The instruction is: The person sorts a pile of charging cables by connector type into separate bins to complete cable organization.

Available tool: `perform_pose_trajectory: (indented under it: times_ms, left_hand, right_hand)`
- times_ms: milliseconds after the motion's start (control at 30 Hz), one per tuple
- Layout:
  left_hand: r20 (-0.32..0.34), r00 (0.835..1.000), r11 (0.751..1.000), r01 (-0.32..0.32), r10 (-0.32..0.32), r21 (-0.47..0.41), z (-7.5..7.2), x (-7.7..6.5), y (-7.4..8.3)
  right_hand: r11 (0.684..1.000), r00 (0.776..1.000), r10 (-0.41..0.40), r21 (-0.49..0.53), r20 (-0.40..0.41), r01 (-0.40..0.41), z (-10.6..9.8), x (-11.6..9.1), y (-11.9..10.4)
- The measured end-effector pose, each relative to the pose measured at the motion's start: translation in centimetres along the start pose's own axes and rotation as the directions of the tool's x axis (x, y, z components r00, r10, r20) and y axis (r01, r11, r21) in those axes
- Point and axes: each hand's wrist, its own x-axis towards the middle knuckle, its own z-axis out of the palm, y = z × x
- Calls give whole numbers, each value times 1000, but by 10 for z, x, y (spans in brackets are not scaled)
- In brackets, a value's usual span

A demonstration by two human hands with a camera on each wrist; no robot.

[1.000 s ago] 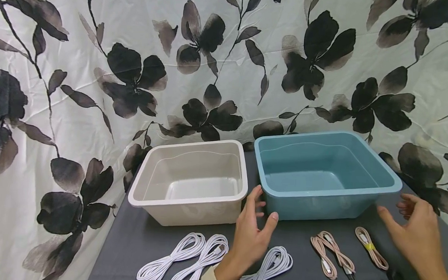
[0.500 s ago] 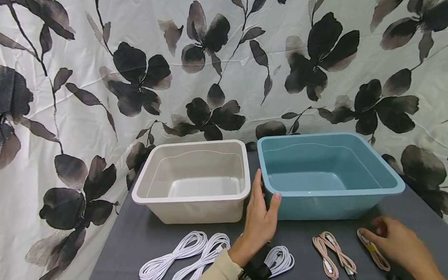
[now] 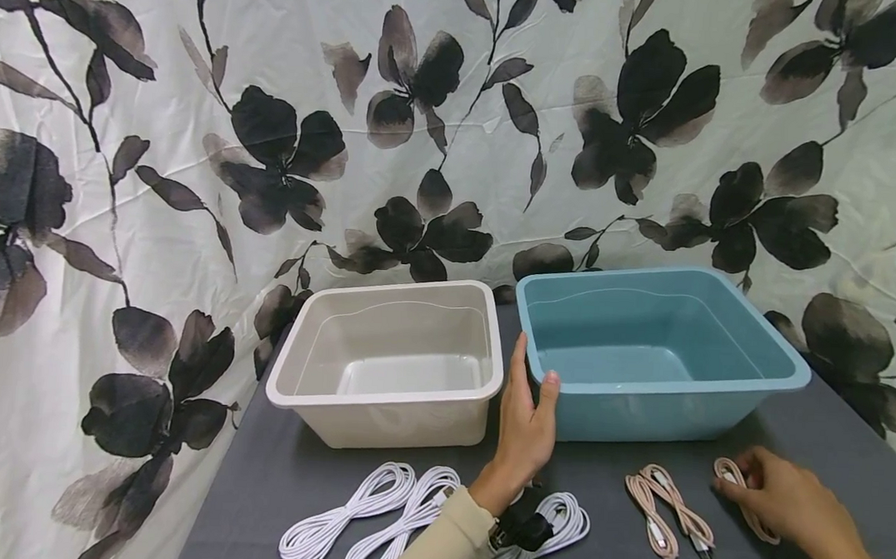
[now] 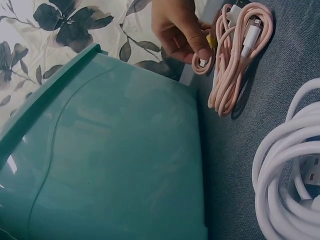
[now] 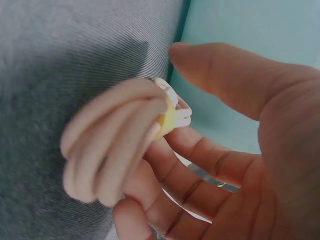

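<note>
A pink braided USB cable (image 3: 728, 470), coiled and bound with a yellow band, lies on the grey tabletop at the right. My right hand (image 3: 797, 498) holds it from above, fingers curled about the coil; in the right wrist view the thumb stands a little off the bundle (image 5: 107, 137). At the near left corner of the blue bin (image 3: 660, 414) is my left hand (image 3: 524, 437), its fingers straight along the side wall and its thumb at the front wall. Another pink cable bundle (image 3: 669, 514) lies left of the right hand.
A cream bin (image 3: 397, 423) stands left of the blue one. Before it lie coiled white cables (image 3: 347, 517), and one more white coil (image 3: 563, 522) is partly behind the left wrist's black strap. A floral curtain (image 3: 426, 87) hangs behind the table.
My right hand has come down and left from beside the blue bin onto the yellow-banded cable. My left hand has moved slightly up and right against the bin's corner.
</note>
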Motion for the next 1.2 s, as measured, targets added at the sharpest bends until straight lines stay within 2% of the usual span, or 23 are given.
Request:
perform_pose_trajectory:
  times_ms: [300, 733, 1200]
  left_hand:
    - [14, 1000, 1000, -12, 12, -7, 2, 0, -2]
    - [26, 999, 999, 20, -20, -25, 1, 1, -9]
    - [27, 1000, 999, 2, -1, -37, 1, 1, -12]
  right_hand:
    - [999, 999, 52, 5, -15, -52, 5, 1, 7]
    - [998, 997, 56, 8, -48, -56, 6, -2, 1]
    - [1000, 984, 7, 17, -179, -4, -17, -12, -14]
